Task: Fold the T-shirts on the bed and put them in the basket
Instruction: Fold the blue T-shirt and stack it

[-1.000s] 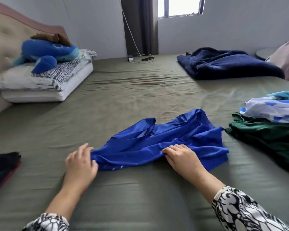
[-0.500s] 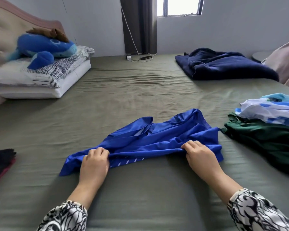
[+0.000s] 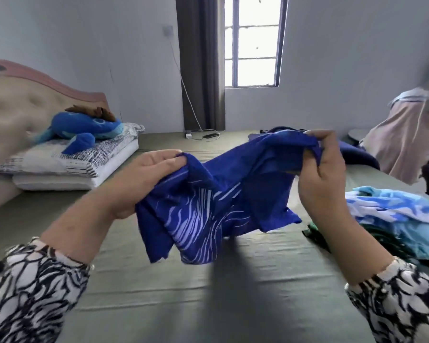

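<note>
T-shirt (image 3: 216, 201), blue with thin white wavy lines, hangs in the air above the bed (image 3: 233, 305), stretched between both hands and not touching the sheet. In the head view, the left hand (image 3: 144, 181) pinches one bunched edge of the cloth between thumb and curled fingers, at the left side of the shirt. The right hand (image 3: 320, 174) is a little higher and grips the other bunched edge, with the fingers closed around the fabric and the thumb on top. Between the two hands the shirt sags and its lower part hangs down in folds. It throws a dark shadow on the green sheet below.

At the right side of the bed lies a pile of clothes (image 3: 401, 219), light blue and white on top with dark green under it. Behind the right hand a dark blue blanket (image 3: 357, 157) is partly hidden. At the left, two pillows (image 3: 72, 167) are stacked beside the padded headboard (image 3: 22, 100), and a blue plush toy (image 3: 84, 129) lies on them. Both sleeves of the person have a black and white pattern. A window (image 3: 253, 40) with a dark curtain (image 3: 198, 63) is in the far wall.
</note>
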